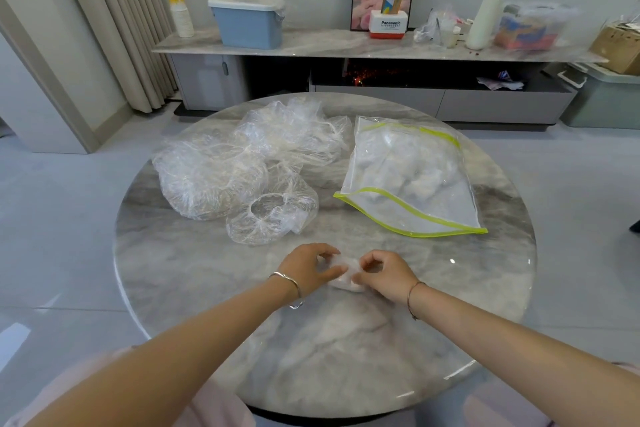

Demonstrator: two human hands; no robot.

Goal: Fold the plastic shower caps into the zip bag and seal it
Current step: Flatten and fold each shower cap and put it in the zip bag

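A small folded clear shower cap [344,274] lies on the round marble table [207,288], pinched from both sides. My left hand [309,266] grips its left end and my right hand [382,272] grips its right end. Behind them sits a pile of loose crumpled shower caps [242,159], with one open cap [272,217] nearest me. To the right lies a clear zip bag [412,180] with yellow-green edging. Folded caps show inside it, and its mouth faces the near side.
Beyond the table a long low cabinet [346,45] carries a blue lidded bin [247,22], stacked cups [180,10], a red and white box [387,24] and bags. A green crate [606,97] stands at far right. Curtains hang at left.
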